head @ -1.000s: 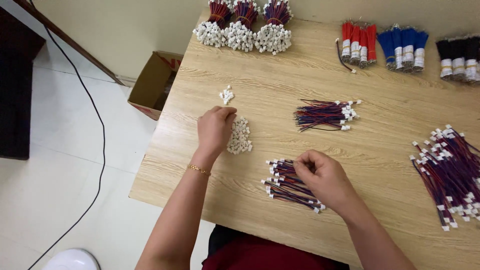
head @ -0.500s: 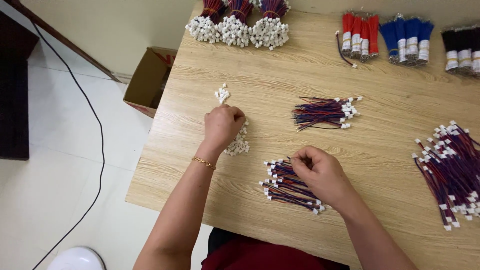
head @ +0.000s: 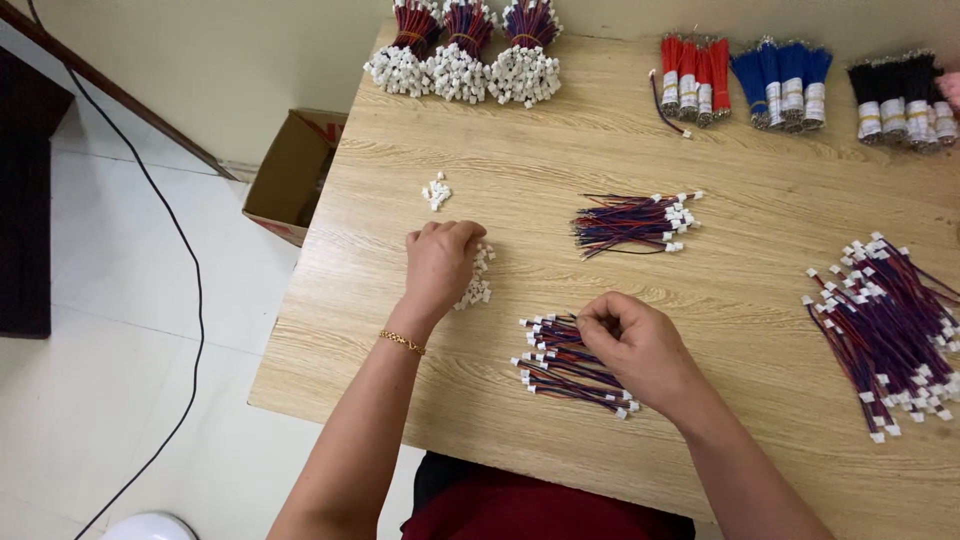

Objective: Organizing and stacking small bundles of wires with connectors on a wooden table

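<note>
A: Where are the small white connectors?
B: Directly under the left hand (head: 438,265). Its fingers are curled down onto the pile of white connectors (head: 478,280), and a few show just past the knuckles on its thumb side. Whether it grips one I cannot tell.

A: And the other hand?
B: The right hand (head: 640,345) is loosely closed, fingertips pinched on the near wire bundle (head: 565,365), which lies right beside it toward the left hand.

A: What else sits around them?
B: A tiny connector heap (head: 435,192) lies just beyond the left hand. A second wire bundle (head: 630,222) rests beyond the right hand. Well out to the right hand's outer side spreads a large wire pile (head: 885,325). Far beyond, red, blue and black wire bunches (head: 790,85) wear white label bands. An open cardboard box (head: 290,175) stands on the floor, off past the left hand.
</note>
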